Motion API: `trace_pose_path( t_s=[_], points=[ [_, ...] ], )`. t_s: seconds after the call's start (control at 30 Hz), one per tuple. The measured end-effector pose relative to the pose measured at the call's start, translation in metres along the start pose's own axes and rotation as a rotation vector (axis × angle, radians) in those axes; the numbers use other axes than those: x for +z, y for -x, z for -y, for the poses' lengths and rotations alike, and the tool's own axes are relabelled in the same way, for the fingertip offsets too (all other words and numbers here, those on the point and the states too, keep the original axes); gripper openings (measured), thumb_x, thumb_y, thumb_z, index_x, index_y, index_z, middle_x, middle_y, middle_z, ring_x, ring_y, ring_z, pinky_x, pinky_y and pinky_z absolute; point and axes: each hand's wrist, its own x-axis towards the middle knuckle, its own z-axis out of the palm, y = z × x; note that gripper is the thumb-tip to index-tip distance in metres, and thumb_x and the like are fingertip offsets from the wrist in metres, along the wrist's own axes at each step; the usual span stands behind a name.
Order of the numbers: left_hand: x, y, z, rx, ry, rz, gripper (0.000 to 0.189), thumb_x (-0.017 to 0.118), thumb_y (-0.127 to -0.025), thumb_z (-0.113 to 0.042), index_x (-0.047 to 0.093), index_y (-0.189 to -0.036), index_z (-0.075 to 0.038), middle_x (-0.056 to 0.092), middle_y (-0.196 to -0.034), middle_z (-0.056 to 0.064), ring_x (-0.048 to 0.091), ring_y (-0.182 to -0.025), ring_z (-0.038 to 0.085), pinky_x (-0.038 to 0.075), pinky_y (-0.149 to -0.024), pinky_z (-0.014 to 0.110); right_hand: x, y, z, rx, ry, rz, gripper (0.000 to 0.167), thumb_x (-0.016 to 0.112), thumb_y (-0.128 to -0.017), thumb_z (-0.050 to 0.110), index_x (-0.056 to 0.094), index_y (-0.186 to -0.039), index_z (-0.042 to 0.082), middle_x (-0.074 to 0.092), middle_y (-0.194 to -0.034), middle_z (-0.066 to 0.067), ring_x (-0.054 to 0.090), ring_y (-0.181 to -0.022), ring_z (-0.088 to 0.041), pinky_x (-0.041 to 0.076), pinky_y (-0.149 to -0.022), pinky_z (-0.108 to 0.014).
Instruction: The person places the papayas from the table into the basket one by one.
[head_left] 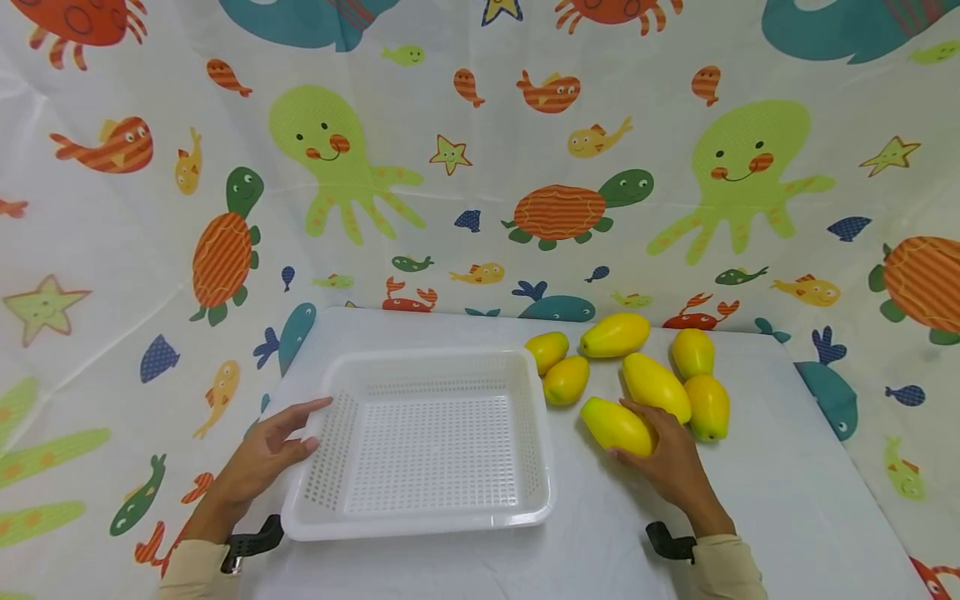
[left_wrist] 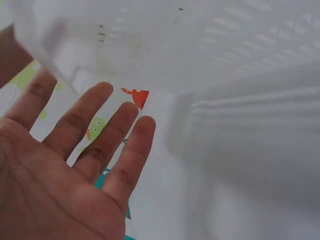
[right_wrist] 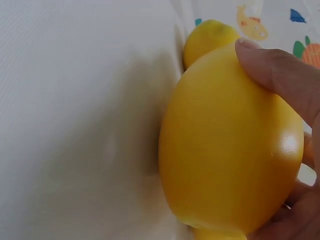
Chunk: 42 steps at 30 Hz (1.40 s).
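Note:
A yellow mango (head_left: 617, 427) with a greenish tip lies on the table, right of a white plastic basket (head_left: 442, 524). My right hand (head_left: 669, 457) grips it from the right. In the right wrist view the thumb (right_wrist: 277, 70) presses one side of the mango (right_wrist: 227, 145) and fingers curl behind it, partly hidden. My left hand (head_left: 258, 458) is at the basket's left rim, its fingers extended and spread. The left wrist view has the palm and fingers (left_wrist: 75, 125) beside the outer wall of the basket (left_wrist: 240, 135); whether they touch it I cannot tell.
Several more yellow mangoes (head_left: 651, 385) lie in a loose group behind and right of the held one, some touching. Behind the white table (head_left: 795, 500) hangs a curtain (head_left: 480, 179) printed with sea animals. Holes cover the basket's floor and walls.

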Motion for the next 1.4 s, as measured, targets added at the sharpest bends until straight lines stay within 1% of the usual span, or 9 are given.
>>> trace_pose_path(
  t_s=[0.07,0.2,0.33,0.47,0.6,0.9,1.1,1.27,1.4],
  points=[
    [0.002,0.0,0.002,0.006,0.015,0.002,0.06,0.066,-0.105,-0.029,0.047,-0.162,-0.026,0.041,-0.169,0.014,0.067,-0.133,0.031,0.066,-0.091,0.046,-0.001,-0.001,0.002,-0.009,-0.031,0.003,0.08,0.091,-0.086,0.034,0.054,-0.155,0.017,0.055,-0.156,-0.016,0.049,-0.138,-0.04,0.037,-0.118,-0.068],
    [0.003,0.001,0.006,0.019,0.021,-0.011,0.059,0.065,-0.106,-0.028,0.046,-0.162,-0.026,0.035,-0.173,0.011,0.059,-0.134,-0.001,0.058,-0.105,0.056,-0.007,-0.005,0.012,-0.035,-0.093,0.012,0.079,0.091,-0.086,0.034,0.054,-0.155,0.019,0.055,-0.159,-0.011,0.05,-0.137,-0.036,0.041,-0.113,-0.062],
    [0.005,0.001,0.007,0.013,0.077,-0.013,0.059,0.065,-0.106,-0.026,0.045,-0.162,-0.025,0.032,-0.175,0.01,0.054,-0.13,-0.014,0.057,-0.108,0.055,-0.013,-0.01,0.027,-0.062,-0.12,0.022,0.078,0.09,-0.087,0.036,0.054,-0.155,0.023,0.053,-0.162,-0.008,0.05,-0.135,-0.034,0.043,-0.111,-0.059],
    [0.007,0.001,0.008,-0.001,0.118,-0.023,0.059,0.065,-0.106,-0.026,0.045,-0.162,-0.023,0.031,-0.176,0.009,0.055,-0.128,-0.015,0.062,-0.102,0.039,-0.017,-0.015,0.046,-0.11,-0.125,0.025,0.077,0.091,-0.086,0.037,0.055,-0.154,0.028,0.056,-0.157,-0.005,0.052,-0.131,-0.03,0.046,-0.109,-0.055],
    [0.009,0.001,0.008,-0.016,0.145,-0.026,0.06,0.065,-0.107,-0.027,0.044,-0.163,-0.023,0.03,-0.176,0.008,0.055,-0.129,-0.015,0.062,-0.1,0.032,-0.021,-0.02,0.066,-0.171,-0.132,0.036,0.078,0.092,-0.085,0.035,0.055,-0.153,0.031,0.059,-0.152,-0.001,0.056,-0.126,-0.024,0.053,-0.106,-0.048],
    [0.009,-0.003,0.013,0.008,0.235,0.002,0.059,0.062,-0.109,-0.021,0.041,-0.164,-0.019,0.036,-0.174,0.01,0.064,-0.129,-0.003,0.062,-0.098,0.03,-0.018,-0.034,0.107,-0.238,-0.243,0.142,0.076,0.092,-0.085,0.036,0.057,-0.151,0.031,0.058,-0.154,0.001,0.059,-0.134,-0.026,0.054,-0.113,-0.057],
    [0.01,-0.004,0.015,0.012,0.246,0.007,0.058,0.061,-0.109,-0.021,0.041,-0.164,-0.019,0.036,-0.173,0.011,0.065,-0.129,-0.002,0.062,-0.099,0.03,-0.011,-0.043,0.13,-0.299,-0.295,0.222,0.074,0.092,-0.085,0.035,0.058,-0.151,0.033,0.059,-0.153,0.003,0.063,-0.124,-0.022,0.056,-0.111,-0.047],
    [0.01,-0.004,0.013,0.017,0.235,0.002,0.059,0.061,-0.109,-0.02,0.041,-0.164,-0.018,0.036,-0.173,0.012,0.064,-0.13,-0.002,0.061,-0.099,0.028,-0.002,-0.05,0.146,-0.315,-0.354,0.328,0.073,0.092,-0.085,0.03,0.059,-0.15,0.032,0.06,-0.151,0.003,0.062,-0.118,-0.023,0.057,-0.105,-0.036],
    [0.009,-0.004,0.014,0.028,0.244,0.012,0.058,0.06,-0.109,-0.018,0.041,-0.164,-0.017,0.037,-0.173,0.013,0.064,-0.132,0.001,0.061,-0.1,0.027,0.008,-0.057,0.156,-0.338,-0.385,0.405,0.071,0.091,-0.087,0.029,0.059,-0.151,0.029,0.061,-0.149,0.004,0.062,-0.118,-0.023,0.057,-0.104,-0.035]
  ],
)
